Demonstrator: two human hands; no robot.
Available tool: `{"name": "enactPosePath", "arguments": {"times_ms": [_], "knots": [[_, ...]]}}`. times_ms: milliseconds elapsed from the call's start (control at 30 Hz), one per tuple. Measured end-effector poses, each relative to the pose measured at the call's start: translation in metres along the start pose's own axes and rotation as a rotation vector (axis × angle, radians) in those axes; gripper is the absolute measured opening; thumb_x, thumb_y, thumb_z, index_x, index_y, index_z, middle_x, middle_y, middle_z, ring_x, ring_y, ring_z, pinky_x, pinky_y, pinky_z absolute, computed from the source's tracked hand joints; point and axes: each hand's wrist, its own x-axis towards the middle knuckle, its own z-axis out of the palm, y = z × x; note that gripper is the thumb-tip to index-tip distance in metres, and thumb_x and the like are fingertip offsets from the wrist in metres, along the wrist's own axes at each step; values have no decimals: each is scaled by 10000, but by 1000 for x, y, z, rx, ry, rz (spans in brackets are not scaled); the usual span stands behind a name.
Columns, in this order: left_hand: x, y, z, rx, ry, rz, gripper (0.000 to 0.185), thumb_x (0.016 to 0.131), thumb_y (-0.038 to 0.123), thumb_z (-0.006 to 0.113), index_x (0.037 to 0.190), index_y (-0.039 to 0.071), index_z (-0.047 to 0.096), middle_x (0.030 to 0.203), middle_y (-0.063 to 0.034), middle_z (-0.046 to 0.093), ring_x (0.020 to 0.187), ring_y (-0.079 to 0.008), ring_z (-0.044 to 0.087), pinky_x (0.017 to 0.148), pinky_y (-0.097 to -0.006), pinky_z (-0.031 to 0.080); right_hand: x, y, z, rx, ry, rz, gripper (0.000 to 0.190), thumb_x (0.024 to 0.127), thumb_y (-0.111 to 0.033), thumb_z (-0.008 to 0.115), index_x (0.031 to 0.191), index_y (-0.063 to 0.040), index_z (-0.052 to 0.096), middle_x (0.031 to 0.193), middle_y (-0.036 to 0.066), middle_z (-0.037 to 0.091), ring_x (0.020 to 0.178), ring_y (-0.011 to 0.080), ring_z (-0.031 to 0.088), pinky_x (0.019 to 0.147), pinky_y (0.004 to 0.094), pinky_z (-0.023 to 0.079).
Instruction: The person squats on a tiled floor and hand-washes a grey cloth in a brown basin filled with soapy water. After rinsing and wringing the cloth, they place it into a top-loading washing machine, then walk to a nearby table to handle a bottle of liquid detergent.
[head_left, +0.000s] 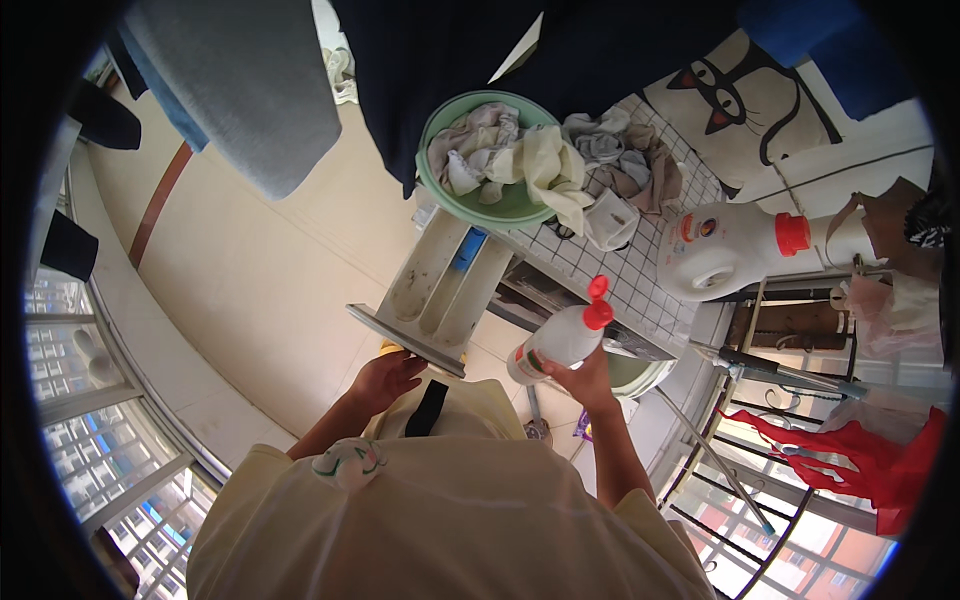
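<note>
My right hand (589, 375) grips a white plastic bottle (559, 341) by its handle side. The bottle leans, and its red flip cap (598, 304) is up. In front of me a pulled-out detergent drawer (442, 281) of a washing machine shows long compartments with dark specks and a blue insert (469, 249). My left hand (388, 381) is at the drawer's front panel, its fingertips at the near edge; whether they grip it is hidden. The bottle stays to the right of the drawer, apart from it.
On the checked machine top (652, 277) sit a green basin (431, 180) of clothes, a pile of clothes (619, 150) and a large white jug (712, 247) with a red cap. Garments (240, 90) hang ahead. Poles (720, 457) and a red bag (862, 457) are at the right window.
</note>
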Motion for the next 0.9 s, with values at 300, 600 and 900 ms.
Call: {"name": "enactPosePath", "arguments": {"times_ms": [300, 600, 900], "knots": [[7, -6, 4, -32, 74, 84, 328, 831, 189, 448, 1131, 59, 476, 1113, -107, 541, 1061, -220, 496, 840, -352, 424, 123, -51, -116, 25, 761, -299, 599, 666, -146, 721, 1143, 13, 395, 1090, 116, 492, 971, 209, 508, 830, 312, 407], [61, -5, 50, -93, -88, 301, 504, 844, 166, 376, 1331, 144, 246, 1317, -73, 357, 1199, -179, 349, 954, -384, 294, 315, -24, -216, -83, 1120, -583, 517, 637, -132, 735, 1058, 17, 473, 1011, 122, 543, 919, 233, 534, 824, 336, 395], [93, 16, 92, -161, -107, 316, 593, 806, 134, 431, 1345, 196, 192, 1368, -12, 263, 1264, -152, 221, 1011, -419, 144, 400, 53, -236, -83, 1097, -155, 689, 546, -312, 767, 1063, 17, 454, 1024, 163, 556, 968, 290, 540, 810, 395, 420]]}}
